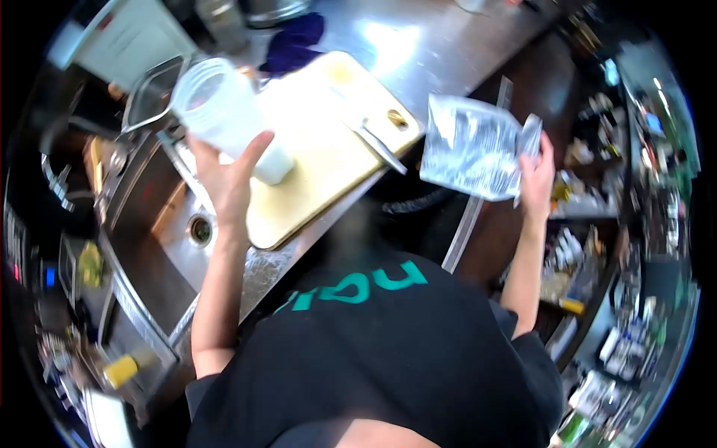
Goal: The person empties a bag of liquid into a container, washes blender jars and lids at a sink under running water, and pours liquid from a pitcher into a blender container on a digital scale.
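Note:
My left hand (226, 173) is wrapped round a tall translucent plastic container (235, 112), tilted with its round mouth toward the upper left. The container is over the left part of a cream cutting board (321, 179). My right hand (536, 175) grips the edge of a silvery, see-through plastic bag (470, 149), held off to the right of the board. What the bag contains, if anything, I cannot make out. A knife (382, 148) lies on the board, its handle near the front edge.
A metal sink (172, 257) with a drain is left of the board. Dark purple cloth (295, 45) lies behind it on the steel counter (441, 52). A rectangular clear container (155, 93) and a white bin (134, 41) stand at upper left. Shelves with goods (579, 246) line the right.

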### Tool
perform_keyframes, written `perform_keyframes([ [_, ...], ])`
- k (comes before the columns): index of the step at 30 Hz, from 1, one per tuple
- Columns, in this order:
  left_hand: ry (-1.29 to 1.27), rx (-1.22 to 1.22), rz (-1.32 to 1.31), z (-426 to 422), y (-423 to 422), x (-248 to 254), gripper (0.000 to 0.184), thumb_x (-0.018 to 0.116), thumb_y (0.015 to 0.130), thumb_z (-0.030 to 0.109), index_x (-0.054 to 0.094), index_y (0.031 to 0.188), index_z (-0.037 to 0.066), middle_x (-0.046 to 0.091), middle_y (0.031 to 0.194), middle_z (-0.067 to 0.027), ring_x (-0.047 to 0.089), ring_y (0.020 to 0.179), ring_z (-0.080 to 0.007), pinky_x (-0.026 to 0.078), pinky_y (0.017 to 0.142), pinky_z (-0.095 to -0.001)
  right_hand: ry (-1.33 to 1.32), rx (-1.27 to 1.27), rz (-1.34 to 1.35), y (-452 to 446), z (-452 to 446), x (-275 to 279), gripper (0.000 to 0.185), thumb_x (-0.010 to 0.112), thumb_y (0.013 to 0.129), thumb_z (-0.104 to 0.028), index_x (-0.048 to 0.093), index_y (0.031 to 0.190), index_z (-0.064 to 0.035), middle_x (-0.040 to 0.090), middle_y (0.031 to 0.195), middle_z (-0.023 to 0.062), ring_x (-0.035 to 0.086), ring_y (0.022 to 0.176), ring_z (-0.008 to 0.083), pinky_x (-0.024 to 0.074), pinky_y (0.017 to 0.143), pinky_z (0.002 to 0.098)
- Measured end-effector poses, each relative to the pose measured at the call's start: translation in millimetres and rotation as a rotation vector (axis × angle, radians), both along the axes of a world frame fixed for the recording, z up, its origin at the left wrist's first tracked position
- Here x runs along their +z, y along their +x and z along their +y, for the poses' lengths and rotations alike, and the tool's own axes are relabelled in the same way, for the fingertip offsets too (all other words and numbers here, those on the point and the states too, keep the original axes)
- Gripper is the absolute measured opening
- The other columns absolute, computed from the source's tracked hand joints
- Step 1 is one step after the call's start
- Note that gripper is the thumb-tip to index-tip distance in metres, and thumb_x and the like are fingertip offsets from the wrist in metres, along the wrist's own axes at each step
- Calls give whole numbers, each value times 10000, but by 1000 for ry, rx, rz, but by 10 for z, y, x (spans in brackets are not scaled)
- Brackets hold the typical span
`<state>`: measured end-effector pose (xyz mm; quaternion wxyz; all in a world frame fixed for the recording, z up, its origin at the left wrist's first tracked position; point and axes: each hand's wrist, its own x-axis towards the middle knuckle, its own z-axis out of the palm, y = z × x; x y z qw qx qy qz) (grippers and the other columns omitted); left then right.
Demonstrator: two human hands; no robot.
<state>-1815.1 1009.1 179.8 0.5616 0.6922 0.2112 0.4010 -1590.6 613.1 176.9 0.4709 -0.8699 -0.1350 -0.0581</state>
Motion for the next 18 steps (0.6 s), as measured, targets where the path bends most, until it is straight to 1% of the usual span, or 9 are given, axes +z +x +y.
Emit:
perform_keyframes([
  [1, -124, 30, -39, -112, 40, 122, 665, 838, 649, 142, 447, 1166, -8, 589, 1062, -117, 583, 983, -196, 467, 852, -324, -202, -69, -157, 63, -17, -361, 602, 571, 813, -104, 350, 1362, 8, 451, 1327, 181, 419, 1248, 265, 309, 1053, 347],
  [2, -38, 116, 32, -6, 38, -75, 634, 851, 623, 150, 481, 1110, -16, 589, 1018, -110, 584, 940, -195, 472, 836, -319, -281, -117, -76, 25, 120, -468, 613, 567, 809, -93, 342, 1373, -2, 425, 1350, 178, 403, 1260, 271, 302, 1059, 362],
  [3, 154, 312, 49, -5, 61, -175, 614, 867, 590, 175, 504, 1049, -12, 592, 965, -92, 589, 887, -201, 484, 804, -309, -59, -29, 39, 54, 110, -682, 622, 567, 811, -94, 335, 1381, -4, 403, 1368, 177, 403, 1259, 276, 299, 1061, 361],
  [4, 143, 344, 51, -86, 32, -88, 645, 875, 569, 211, 498, 1042, -11, 589, 947, -82, 587, 865, -202, 489, 798, -311, -42, 26, 74, 5, 142, -731, 623, 569, 810, -89, 335, 1380, 2, 399, 1371, 180, 395, 1266, 277, 298, 1062, 365],
  [5, 66, 300, -23, -188, -40, 118, 665, 875, 564, 235, 495, 1058, 3, 589, 943, -94, 586, 886, -199, 486, 801, -318, -93, 8, 55, 105, 0, -960, 618, 572, 817, -107, 337, 1377, 10, 408, 1362, 190, 404, 1258, 285, 298, 1061, 366],
  [10, 327, 450, -65, -478, -505, 349, 703, 873, 560, 239, 492, 1113, 30, 600, 986, -102, 598, 937, -201, 481, 831, -320, -237, 74, 37, 407, -695, -1233, 602, 469, 798, -45, 312, 1370, 58, 379, 1384, 234, 367, 1292, 335, 255, 1087, 383],
  [13, 146, 398, -102, -726, -735, 449, 771, 883, 556, 223, 473, 1170, 2, 582, 1093, -132, 573, 1033, -212, 465, 886, -325, -351, 122, 89, 527, -782, -1156, 646, 467, 794, -37, 249, 1394, 63, 356, 1394, 251, 347, 1303, 343, 244, 1089, 363],
  [15, 151, 404, -154, -901, -970, 506, 797, 885, 542, 122, 454, 1201, 0, 548, 1153, -117, 546, 1073, -214, 467, 894, -332, -415, 190, 66, 754, -709, -1404, 667, 469, 790, -33, 222, 1402, 64, 352, 1396, 254, 340, 1308, 341, 238, 1089, 353],
  [18, 136, 479, -58, -1097, -1453, 591, 770, 872, 553, 78, 462, 1200, 1, 544, 1164, -116, 537, 1081, -204, 469, 896, -322, -18, 94, 431, 734, -411, -1221, 736, 533, 831, -116, 138, 1431, 48, 335, 1402, 235, 395, 1261, 304, 310, 1050, 371],
])
